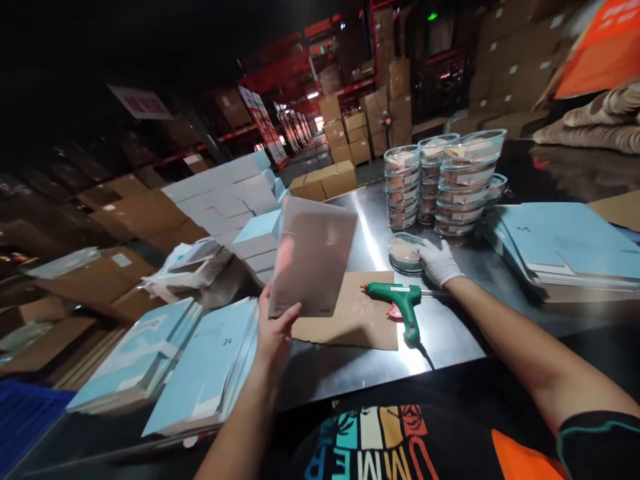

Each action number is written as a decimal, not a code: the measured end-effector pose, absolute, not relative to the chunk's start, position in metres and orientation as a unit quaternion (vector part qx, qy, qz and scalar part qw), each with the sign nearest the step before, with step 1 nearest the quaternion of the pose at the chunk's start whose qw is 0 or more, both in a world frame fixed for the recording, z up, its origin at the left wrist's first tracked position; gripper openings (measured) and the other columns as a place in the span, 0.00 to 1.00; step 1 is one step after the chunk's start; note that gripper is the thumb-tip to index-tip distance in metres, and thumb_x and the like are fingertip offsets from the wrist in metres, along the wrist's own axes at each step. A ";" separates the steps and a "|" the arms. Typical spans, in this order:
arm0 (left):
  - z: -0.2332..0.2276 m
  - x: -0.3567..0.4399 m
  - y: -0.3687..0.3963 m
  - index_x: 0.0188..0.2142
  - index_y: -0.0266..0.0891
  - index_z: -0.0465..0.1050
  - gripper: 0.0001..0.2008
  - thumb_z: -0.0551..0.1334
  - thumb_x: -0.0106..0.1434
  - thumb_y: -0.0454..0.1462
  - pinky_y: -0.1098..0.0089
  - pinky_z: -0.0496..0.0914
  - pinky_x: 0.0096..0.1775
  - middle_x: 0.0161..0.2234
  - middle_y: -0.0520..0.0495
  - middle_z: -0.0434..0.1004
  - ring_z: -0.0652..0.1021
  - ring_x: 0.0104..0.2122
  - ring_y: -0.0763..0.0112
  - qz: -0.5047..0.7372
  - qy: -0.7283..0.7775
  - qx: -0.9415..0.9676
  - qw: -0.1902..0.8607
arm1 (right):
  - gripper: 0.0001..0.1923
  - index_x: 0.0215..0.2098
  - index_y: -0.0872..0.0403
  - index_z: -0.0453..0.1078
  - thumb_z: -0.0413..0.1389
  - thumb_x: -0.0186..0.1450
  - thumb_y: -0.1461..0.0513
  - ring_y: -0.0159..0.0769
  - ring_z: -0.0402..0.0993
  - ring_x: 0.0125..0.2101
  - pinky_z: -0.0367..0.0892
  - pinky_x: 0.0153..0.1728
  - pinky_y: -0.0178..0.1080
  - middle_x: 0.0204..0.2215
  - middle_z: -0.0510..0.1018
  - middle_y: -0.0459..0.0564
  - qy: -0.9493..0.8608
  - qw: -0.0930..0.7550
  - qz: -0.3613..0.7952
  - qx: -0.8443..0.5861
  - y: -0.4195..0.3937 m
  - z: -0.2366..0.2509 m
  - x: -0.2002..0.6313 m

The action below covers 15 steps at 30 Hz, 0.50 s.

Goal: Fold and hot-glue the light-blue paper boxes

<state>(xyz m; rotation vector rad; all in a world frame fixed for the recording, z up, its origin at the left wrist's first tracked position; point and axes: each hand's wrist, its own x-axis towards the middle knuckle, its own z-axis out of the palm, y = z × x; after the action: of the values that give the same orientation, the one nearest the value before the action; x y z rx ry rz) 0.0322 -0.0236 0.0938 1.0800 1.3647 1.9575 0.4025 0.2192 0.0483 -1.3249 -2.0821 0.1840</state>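
Observation:
My left hand (280, 320), bare, holds a flat rectangular box (315, 257) upright by its lower left corner; its broad pinkish-brown face is slightly blurred. On my right hand (440, 261) is a white glove, and its fingers grip the right side of a round clear container (406, 248) resting on the metal table. Between my hands, a green glue gun (400, 297) lies with its orange nozzle over a brown cardboard sheet (365, 320). The sheet lies below the box, which hides part of it.
Behind the right hand stand stacks of round clear containers (463, 183). Light-blue flat boards (565, 240) are piled at right, with more blue stacks (210, 363) at left. White boxes (225, 193) rise behind those. Another person's orange garment (600, 50) shows at upper right.

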 end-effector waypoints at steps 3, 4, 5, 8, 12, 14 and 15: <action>0.069 0.033 -0.022 0.66 0.47 0.65 0.48 0.81 0.48 0.44 0.63 0.78 0.50 0.56 0.43 0.78 0.81 0.52 0.58 0.694 0.524 0.384 0.311 | 0.09 0.40 0.54 0.78 0.56 0.66 0.67 0.48 0.78 0.48 0.61 0.64 0.56 0.44 0.86 0.58 -0.755 0.385 0.079 -0.525 0.212 0.066 0.408; 0.061 0.032 -0.022 0.66 0.46 0.65 0.49 0.82 0.47 0.43 0.62 0.77 0.51 0.56 0.43 0.78 0.81 0.52 0.57 0.688 0.535 0.386 0.301 | 0.07 0.38 0.55 0.76 0.55 0.67 0.66 0.47 0.79 0.45 0.67 0.59 0.53 0.41 0.86 0.59 -0.732 0.410 0.078 -0.538 0.209 0.075 0.412; 0.055 0.031 -0.021 0.65 0.46 0.66 0.50 0.82 0.45 0.42 0.61 0.77 0.52 0.57 0.42 0.78 0.81 0.53 0.55 0.682 0.548 0.395 0.280 | 0.07 0.37 0.55 0.75 0.54 0.68 0.66 0.46 0.79 0.42 0.70 0.54 0.50 0.39 0.85 0.60 -0.707 0.440 0.077 -0.548 0.205 0.086 0.415; 0.041 0.029 -0.021 0.64 0.45 0.68 0.49 0.82 0.43 0.40 0.60 0.76 0.54 0.60 0.42 0.76 0.79 0.55 0.52 0.659 0.574 0.432 0.222 | 0.08 0.39 0.55 0.72 0.53 0.73 0.61 0.42 0.79 0.41 0.73 0.46 0.43 0.39 0.84 0.58 -0.654 0.531 0.087 -0.532 0.181 0.127 0.426; 0.033 0.040 -0.022 0.66 0.47 0.66 0.50 0.81 0.45 0.43 0.56 0.74 0.58 0.62 0.42 0.74 0.78 0.57 0.51 0.629 0.587 0.453 0.235 | 0.13 0.38 0.53 0.73 0.60 0.73 0.52 0.38 0.80 0.39 0.71 0.43 0.42 0.37 0.84 0.52 -0.671 0.629 0.176 -0.352 0.121 0.186 0.430; 0.026 0.048 -0.024 0.66 0.46 0.66 0.51 0.81 0.44 0.45 0.53 0.72 0.62 0.62 0.41 0.73 0.77 0.59 0.48 0.615 0.599 0.454 0.239 | 0.12 0.36 0.50 0.74 0.64 0.70 0.52 0.41 0.78 0.37 0.72 0.39 0.44 0.34 0.82 0.51 -0.700 0.622 0.212 -0.280 0.087 0.205 0.423; 0.021 0.052 -0.026 0.65 0.45 0.67 0.50 0.81 0.43 0.45 0.51 0.71 0.63 0.62 0.41 0.73 0.76 0.60 0.47 0.608 0.605 0.455 0.239 | 0.11 0.36 0.49 0.75 0.64 0.71 0.52 0.42 0.78 0.37 0.72 0.39 0.44 0.34 0.82 0.50 -0.712 0.614 0.208 -0.270 0.072 0.211 0.417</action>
<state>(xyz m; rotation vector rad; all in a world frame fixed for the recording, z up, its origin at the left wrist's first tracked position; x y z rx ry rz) 0.0520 -0.0258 0.0211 1.2459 1.6563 1.6655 0.4174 0.0716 0.2114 -0.6227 -1.6413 0.4786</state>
